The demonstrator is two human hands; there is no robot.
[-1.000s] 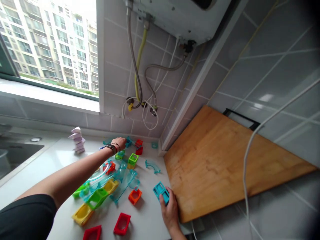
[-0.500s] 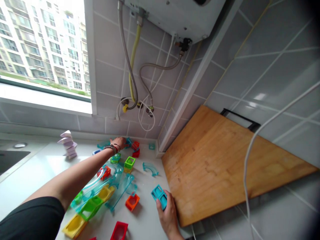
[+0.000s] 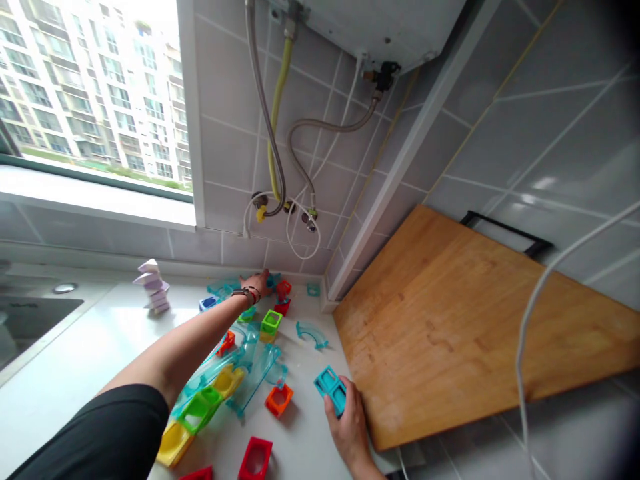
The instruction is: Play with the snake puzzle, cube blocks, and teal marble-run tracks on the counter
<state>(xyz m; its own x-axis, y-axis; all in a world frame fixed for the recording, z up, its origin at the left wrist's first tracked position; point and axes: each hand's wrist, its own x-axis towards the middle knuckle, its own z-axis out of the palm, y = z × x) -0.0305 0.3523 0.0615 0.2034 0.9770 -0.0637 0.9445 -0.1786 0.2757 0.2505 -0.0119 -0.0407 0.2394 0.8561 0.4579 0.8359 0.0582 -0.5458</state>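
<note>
My right hand (image 3: pixel 350 421) grips a blue double-window block (image 3: pixel 331 388) just above the counter, with the thumb on its near side. My left arm stretches across to the far wall. There my left hand (image 3: pixel 256 284) has its fingers curled at a teal translucent piece (image 3: pixel 273 280), partly hidden by the hand. Red blocks (image 3: pixel 283 297) stand right beside that piece. A green block (image 3: pixel 271 321) on a yellow one is nearer to me. Teal track pieces (image 3: pixel 260 367) lie in the middle, next to a row of yellow and green blocks (image 3: pixel 201 408).
An orange block (image 3: pixel 279 400), a red block (image 3: pixel 255 459) and a curved teal track (image 3: pixel 312 335) lie on the counter (image 3: pixel 305 433). A stack of pale purple pieces (image 3: pixel 154 287) stands left, near the sink (image 3: pixel 40 323). A wooden board (image 3: pixel 465 327) leans on the right wall.
The view has shifted, so the scene sits further right. My left hand has moved slightly to the right, close to the red blocks. My right hand still holds the blue block.
</note>
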